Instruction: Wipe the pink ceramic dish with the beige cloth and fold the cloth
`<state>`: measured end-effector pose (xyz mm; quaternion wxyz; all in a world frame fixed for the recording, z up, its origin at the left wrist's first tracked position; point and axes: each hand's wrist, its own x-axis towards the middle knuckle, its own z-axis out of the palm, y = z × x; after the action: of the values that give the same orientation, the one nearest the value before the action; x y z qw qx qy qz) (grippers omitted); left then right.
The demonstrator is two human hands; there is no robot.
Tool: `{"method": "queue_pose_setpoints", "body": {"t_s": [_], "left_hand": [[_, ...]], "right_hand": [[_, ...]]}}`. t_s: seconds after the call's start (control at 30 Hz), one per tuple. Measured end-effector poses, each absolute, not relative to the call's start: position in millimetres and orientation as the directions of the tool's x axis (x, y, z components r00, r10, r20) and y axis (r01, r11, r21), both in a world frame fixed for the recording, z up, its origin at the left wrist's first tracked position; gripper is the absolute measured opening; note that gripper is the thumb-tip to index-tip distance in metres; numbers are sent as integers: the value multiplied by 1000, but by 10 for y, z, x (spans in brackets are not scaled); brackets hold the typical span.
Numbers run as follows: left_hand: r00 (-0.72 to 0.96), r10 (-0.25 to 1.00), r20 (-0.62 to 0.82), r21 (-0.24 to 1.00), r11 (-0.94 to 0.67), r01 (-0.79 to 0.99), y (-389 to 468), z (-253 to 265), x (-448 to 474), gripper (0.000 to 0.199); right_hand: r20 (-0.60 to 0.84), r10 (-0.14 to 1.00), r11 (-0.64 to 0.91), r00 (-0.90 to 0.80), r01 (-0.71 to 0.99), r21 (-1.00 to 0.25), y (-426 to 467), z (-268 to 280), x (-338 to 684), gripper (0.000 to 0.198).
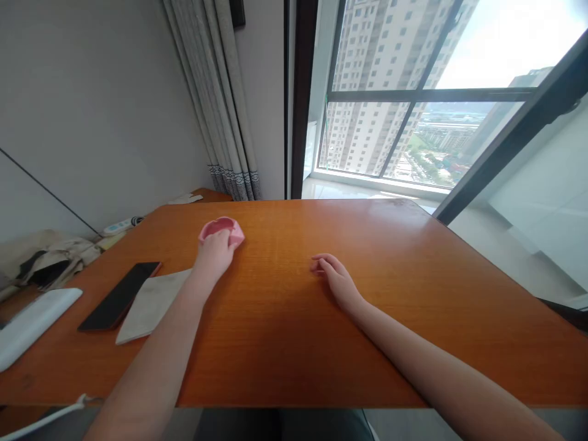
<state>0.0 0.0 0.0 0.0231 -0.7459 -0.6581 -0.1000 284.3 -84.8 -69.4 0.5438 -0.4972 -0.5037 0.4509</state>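
Observation:
A small pink bowl (236, 234) with an angular outer side is at the far left part of the wooden table (275, 343). My left hand (215, 254) grips its near rim, fingers closed over the edge and partly hidden. Whether the bowl rests on the tabletop or is slightly lifted, I cannot tell. Over the middle of the table, my right hand (339, 280) holds nothing; its fingers are loosely bent and apart. A pale folded cloth or paper (154, 303) lies under the line of my left forearm.
A black flat slab (120, 297), like a phone or tablet, lies beside the pale sheet. A white rounded device (39, 324) is at the left edge. Behind it are a crumpled cloth heap (50, 260) and a power strip (118, 226). A window (390, 122) stands beyond the table.

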Motion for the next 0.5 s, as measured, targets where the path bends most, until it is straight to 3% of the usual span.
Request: {"method": "queue_pose_setpoints", "body": {"t_s": [0.13, 0.23, 0.33, 0.5], "left_hand": [[438, 870, 225, 171, -478, 862, -370, 117, 740, 16], [618, 756, 215, 185, -653, 735, -619, 77, 1138, 14], [692, 692, 203, 205, -721, 662, -741, -22, 1319, 17], [722, 670, 171, 182, -742, 645, -706, -164, 1326, 17]], "right_hand": [[204, 955, 196, 217, 60, -979, -789, -676, 2963, 35], [316, 936, 294, 157, 148, -944, -800, -621, 2998, 47], [368, 928, 351, 48, 210, -912, -830, -576, 2993, 51], [383, 924, 360, 4, 329, -873, -804, -632, 3008, 46]]}}
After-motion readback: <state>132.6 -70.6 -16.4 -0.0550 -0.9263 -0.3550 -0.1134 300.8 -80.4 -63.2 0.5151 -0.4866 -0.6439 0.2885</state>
